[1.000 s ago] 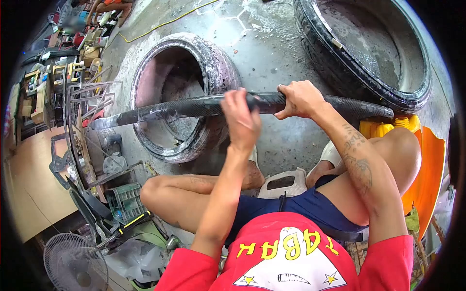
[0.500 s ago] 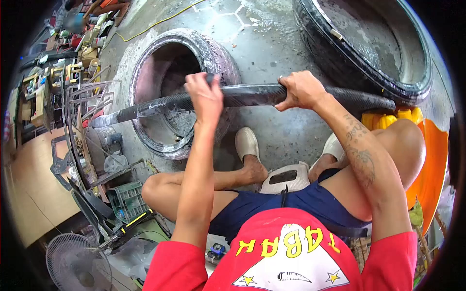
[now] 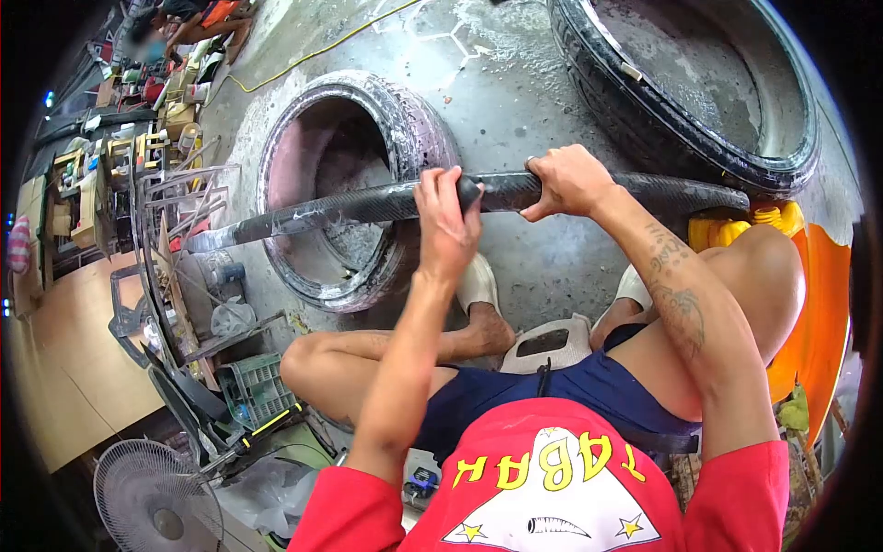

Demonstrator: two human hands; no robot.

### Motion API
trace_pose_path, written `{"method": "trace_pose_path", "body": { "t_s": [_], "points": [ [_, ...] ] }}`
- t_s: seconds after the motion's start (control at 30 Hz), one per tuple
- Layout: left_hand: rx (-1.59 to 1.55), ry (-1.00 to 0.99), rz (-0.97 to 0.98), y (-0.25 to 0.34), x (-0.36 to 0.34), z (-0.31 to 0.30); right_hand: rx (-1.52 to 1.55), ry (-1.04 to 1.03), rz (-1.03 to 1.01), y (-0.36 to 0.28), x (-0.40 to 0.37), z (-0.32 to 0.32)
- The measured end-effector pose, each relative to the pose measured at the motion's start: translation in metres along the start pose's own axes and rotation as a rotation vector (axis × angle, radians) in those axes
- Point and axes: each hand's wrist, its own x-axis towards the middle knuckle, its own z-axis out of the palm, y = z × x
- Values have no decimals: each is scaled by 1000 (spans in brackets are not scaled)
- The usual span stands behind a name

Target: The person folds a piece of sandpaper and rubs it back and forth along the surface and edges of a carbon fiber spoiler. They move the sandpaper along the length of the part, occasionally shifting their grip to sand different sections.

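A long, dark, curved strip with a woven pattern lies across in front of me, its left part over a tire and its right end near a larger tire. White residue shows on its left end. My left hand is closed round a small black block, which touches the strip near its middle. Just to the right, my right hand grips the strip, thumb below and fingers over the top.
A larger tire lies at the upper right, with yellow and orange pieces below it. At the left are metal frames, a green crate and a fan. A person is at the upper left.
My left hand has moved right along the strip with the black block, closer to my right hand. The view has shifted slightly; my right hand keeps its grip.
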Motion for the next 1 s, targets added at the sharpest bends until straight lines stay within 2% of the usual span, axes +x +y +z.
{"method": "trace_pose_path", "body": {
  "t_s": [0.07, 0.1, 0.13, 0.2, 0.23, 0.27, 0.33, 0.4, 0.47, 0.53, 0.57, 0.67, 0.7, 0.73, 0.8, 0.83, 0.93, 0.97, 1.0],
  "points": [
    [80, -113, -33, -32, 17, -14, 2, 10, -2, 6, 5, 5],
    [148, -27, -133, -52, 23, -15, 8, 12, -1, 5, 6, 6],
    [168, 42, -124, -60, 27, -13, 14, 13, 2, 4, 2, 8],
    [174, 28, -119, -33, 13, -1, 7, 49, -10, 5, 3, 7],
    [95, -54, -60, -9, 6, 0, 7, 29, 2, 3, 1, 6],
    [37, -30, 1, 7, -5, 3, 3, 9, 9, 2, 2, 3],
    [12, -134, 1, -11, 5, -10, -5, -13, 22, -1, 1, 4],
    [135, -68, -131, -46, 24, -17, 1, 3, 16, 3, 2, 5],
    [210, 54, -165, -48, 17, -4, 7, -5, 23, 2, -2, 7],
    [43, -64, -77, -7, 3, -2, 4, 3, 20, 2, 1, 3],
    [8, -57, -38, 11, -6, -1, -2, 2, 17, 4, 2, 2],
    [47, -128, -28, -25, 15, -17, -14, -14, 11, 5, 6, 5],
    [107, -69, -151, -38, 24, -19, 1, -7, -7, 5, 6, 7],
    [196, 30, -169, -34, 22, -12, 15, 5, -17, 6, 2, 6],
    [65, -71, -25, -2, 1, -5, -1, 7, 11, 4, 1, 4],
    [33, -32, 7, 9, -7, -4, 0, -2, 12, 5, 3, 2],
    [114, -65, -32, -34, 13, -16, -3, -15, 7, 6, 6, 6],
    [175, -16, -161, -51, 18, -15, 13, 11, -9, 7, 5, 9],
    [214, 57, -153, -54, 15, -10, 29, 37, -22, 8, 2, 11]
  ]
}}
